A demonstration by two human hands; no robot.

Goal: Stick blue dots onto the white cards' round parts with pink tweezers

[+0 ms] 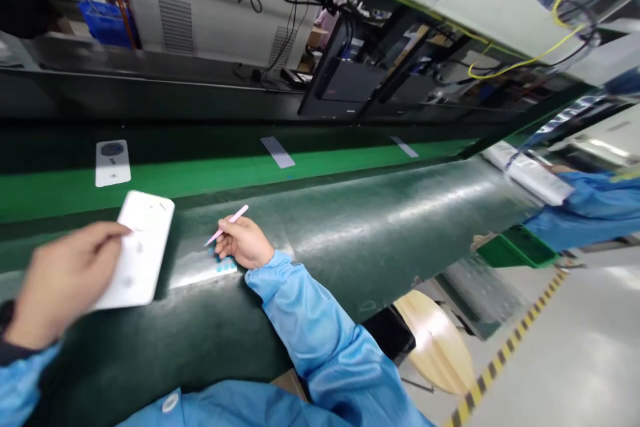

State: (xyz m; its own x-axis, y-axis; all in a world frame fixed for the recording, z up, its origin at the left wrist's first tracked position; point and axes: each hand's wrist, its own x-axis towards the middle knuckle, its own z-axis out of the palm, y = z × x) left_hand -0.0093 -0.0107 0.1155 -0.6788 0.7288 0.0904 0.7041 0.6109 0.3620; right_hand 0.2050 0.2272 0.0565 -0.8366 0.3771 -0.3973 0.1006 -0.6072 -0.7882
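Note:
My left hand (63,277) grips a white flat plastic panel (137,250) by its near end, holding it over the dark green bench top (380,227). My right hand (244,242) is closed on pink tweezers (227,223), their tip pointing down at a shiny strip (200,270) with small blue stickers (226,266) lying on the bench just right of the panel. Both arms wear blue sleeves.
A green conveyor belt (210,173) runs behind the bench, carrying a white panel (113,162) and two grey flat pieces (277,151). At the far right another person's blue sleeve (595,203) reaches near a green bin (517,247). A wooden stool (435,340) stands below.

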